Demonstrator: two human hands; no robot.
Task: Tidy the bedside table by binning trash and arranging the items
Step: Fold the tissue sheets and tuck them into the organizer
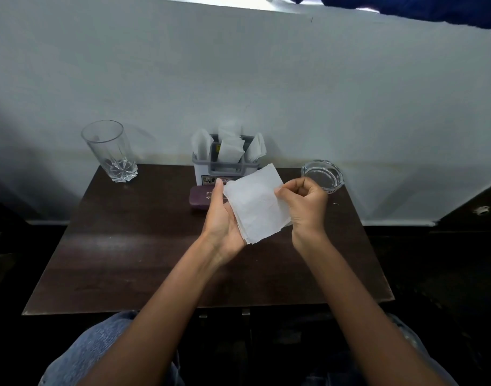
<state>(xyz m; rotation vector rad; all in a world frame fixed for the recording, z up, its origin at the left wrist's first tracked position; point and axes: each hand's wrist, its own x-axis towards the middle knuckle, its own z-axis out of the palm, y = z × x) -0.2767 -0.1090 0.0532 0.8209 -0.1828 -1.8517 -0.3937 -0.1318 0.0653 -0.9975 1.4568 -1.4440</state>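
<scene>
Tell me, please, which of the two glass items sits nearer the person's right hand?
The low round ashtray, just beyond the right hand; the tall tumbler stands far back left.

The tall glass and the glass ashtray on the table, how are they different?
The drinking glass is tall and narrow; the ashtray is low and wide. The drinking glass stands at the back left corner of the table; the ashtray sits at the back right. Both are clear glass and look empty.
</scene>
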